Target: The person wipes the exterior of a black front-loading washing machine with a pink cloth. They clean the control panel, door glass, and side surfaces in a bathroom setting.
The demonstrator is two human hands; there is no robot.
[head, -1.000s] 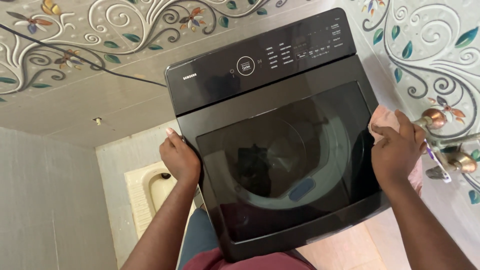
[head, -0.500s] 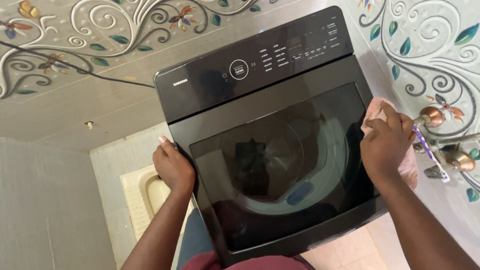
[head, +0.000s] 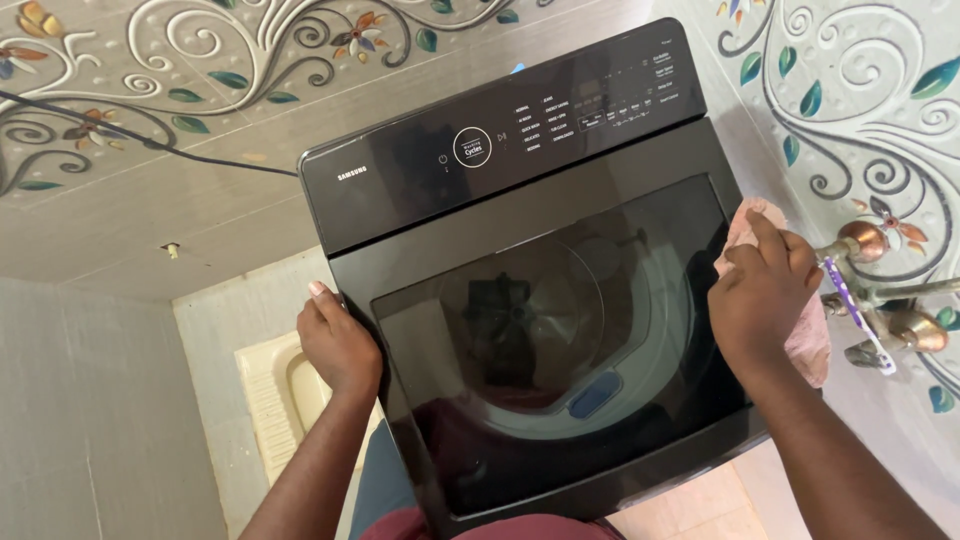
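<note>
Here our right hand (head: 762, 295) presses a pink cloth (head: 806, 335) against the right edge of the black washing machine (head: 520, 290), fingers curled over the cloth and gripping it. Our left hand (head: 338, 342) rests on the machine's left edge, fingers wrapped over the rim; we cannot quite tell how firmly it grips. The dark glass lid (head: 560, 340) lies shut between both hands, the control panel (head: 500, 135) beyond it. Just right of the cloth stand copper taps (head: 880, 290); left of the machine lies a squat toilet (head: 285, 385).
</note>
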